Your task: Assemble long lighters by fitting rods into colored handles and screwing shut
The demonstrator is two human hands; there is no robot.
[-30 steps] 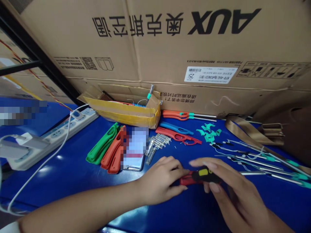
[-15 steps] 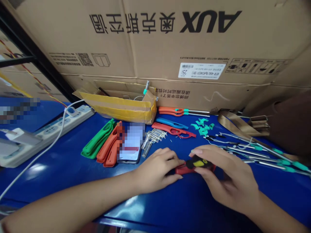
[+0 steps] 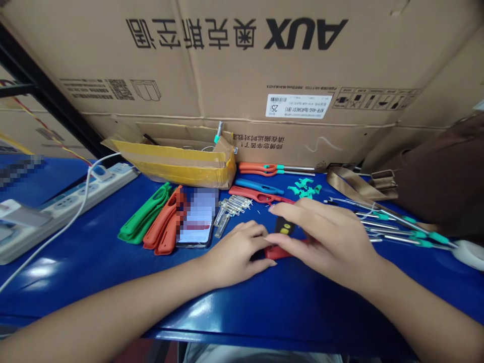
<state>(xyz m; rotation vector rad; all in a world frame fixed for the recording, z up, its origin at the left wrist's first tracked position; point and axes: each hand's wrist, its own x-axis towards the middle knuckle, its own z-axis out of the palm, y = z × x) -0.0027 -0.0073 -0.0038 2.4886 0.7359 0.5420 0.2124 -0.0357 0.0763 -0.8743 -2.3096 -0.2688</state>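
Note:
My left hand [image 3: 240, 257] is closed on the left end of a red lighter casing [image 3: 278, 252], pressing it to the blue table [image 3: 212, 317]. Over the casing, my right hand [image 3: 325, 237] grips a short black tool handle with yellow marks [image 3: 284, 227] between thumb and fingers. The handle's lower end is hidden, so I cannot tell whether it touches the casing. Just beyond lie another red lighter casing [image 3: 249, 194], a blue casing [image 3: 260, 186] and several clear tubes with metal ends [image 3: 238, 202].
Left of the phone [image 3: 194, 227] lie orange-red casings [image 3: 161, 227] and green casings [image 3: 145, 212]. A taped box [image 3: 177, 164], orange lighters [image 3: 259, 169] and teal triggers [image 3: 304, 189] stand behind. Metal rods [image 3: 401, 229] lie right. A power strip [image 3: 75, 201] runs along the left.
The black-and-yellow handle has swung from lying nearly flat to more upright, and my right hand has shifted left over the red casing. The camera view has turned slightly.

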